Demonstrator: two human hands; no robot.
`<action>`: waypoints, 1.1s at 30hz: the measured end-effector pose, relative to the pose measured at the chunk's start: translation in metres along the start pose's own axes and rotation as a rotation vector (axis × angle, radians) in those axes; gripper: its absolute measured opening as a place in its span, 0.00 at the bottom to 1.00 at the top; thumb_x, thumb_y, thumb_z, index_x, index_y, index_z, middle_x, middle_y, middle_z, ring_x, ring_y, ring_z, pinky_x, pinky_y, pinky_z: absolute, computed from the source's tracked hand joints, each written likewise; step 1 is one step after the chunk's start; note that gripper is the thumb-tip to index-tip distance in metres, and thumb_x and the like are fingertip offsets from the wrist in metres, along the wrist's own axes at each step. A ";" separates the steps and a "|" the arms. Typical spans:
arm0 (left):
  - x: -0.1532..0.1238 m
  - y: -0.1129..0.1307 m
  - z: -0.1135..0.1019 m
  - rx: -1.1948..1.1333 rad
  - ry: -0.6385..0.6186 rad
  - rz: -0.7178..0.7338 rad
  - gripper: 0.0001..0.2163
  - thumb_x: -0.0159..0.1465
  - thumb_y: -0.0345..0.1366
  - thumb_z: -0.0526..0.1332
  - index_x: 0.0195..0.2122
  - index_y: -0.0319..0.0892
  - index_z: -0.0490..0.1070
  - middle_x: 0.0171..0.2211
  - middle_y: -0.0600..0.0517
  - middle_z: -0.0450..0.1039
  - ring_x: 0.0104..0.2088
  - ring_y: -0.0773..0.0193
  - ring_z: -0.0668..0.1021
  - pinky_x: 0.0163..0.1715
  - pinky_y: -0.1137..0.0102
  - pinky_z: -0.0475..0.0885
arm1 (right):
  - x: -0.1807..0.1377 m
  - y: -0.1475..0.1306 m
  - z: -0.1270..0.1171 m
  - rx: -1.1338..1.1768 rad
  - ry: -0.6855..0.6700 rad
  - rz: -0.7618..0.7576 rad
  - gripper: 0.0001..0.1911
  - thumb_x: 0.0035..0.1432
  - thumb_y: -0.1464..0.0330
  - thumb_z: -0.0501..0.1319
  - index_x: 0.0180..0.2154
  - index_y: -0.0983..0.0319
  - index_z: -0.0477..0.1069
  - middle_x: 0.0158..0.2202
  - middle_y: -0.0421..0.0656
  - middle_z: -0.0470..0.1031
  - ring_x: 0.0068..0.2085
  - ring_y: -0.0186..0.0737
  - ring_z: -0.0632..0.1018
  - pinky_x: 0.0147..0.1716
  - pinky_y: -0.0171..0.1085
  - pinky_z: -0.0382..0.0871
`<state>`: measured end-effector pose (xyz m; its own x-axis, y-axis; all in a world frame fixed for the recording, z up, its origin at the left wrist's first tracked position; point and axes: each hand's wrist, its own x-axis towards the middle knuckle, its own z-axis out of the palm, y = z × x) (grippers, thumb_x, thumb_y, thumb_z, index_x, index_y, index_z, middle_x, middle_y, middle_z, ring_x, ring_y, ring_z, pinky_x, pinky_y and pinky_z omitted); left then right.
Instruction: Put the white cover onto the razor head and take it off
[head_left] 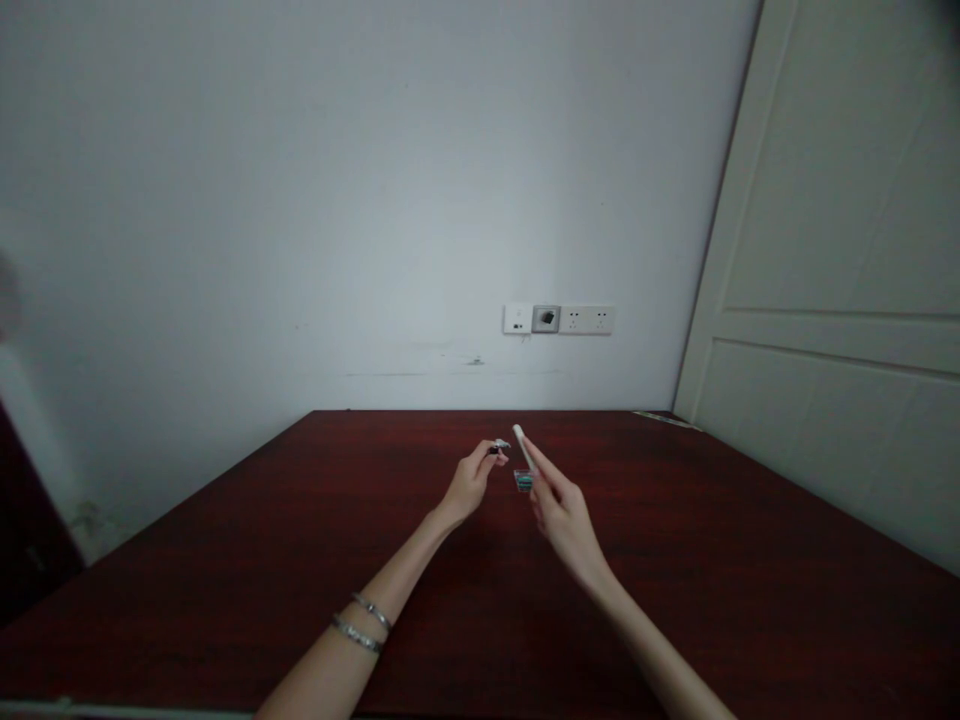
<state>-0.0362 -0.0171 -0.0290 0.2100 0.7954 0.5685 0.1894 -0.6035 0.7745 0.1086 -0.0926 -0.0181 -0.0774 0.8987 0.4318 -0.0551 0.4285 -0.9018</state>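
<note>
Nearest, two bracelets [373,611] circle your left forearm. Your right hand [556,508] has its fingers closed around a slim white stick [522,446], tilted far-left. Your left hand [469,484] pinches a small silver-and-black piece [499,447]. Between them, a teal-and-clear item [522,480] shows against the red-brown table [285,570]. Wall sockets [586,320] sit farthest.
</note>
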 end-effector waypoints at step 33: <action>-0.003 0.008 0.014 -0.356 -0.122 -0.322 0.14 0.61 0.48 0.49 0.33 0.42 0.56 0.14 0.62 0.59 0.09 0.70 0.66 0.07 0.75 0.64 | 0.080 0.022 -0.063 -0.492 -0.203 -0.293 0.20 0.59 0.62 0.52 0.52 0.54 0.67 0.52 0.40 0.69 0.52 0.44 0.71 0.53 0.46 0.61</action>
<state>-0.0220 -0.0247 -0.0284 0.3099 0.9131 0.2648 -0.0721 -0.2552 0.9642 0.1643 -0.0057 -0.0046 -0.3199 0.7214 0.6142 0.3604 0.6922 -0.6253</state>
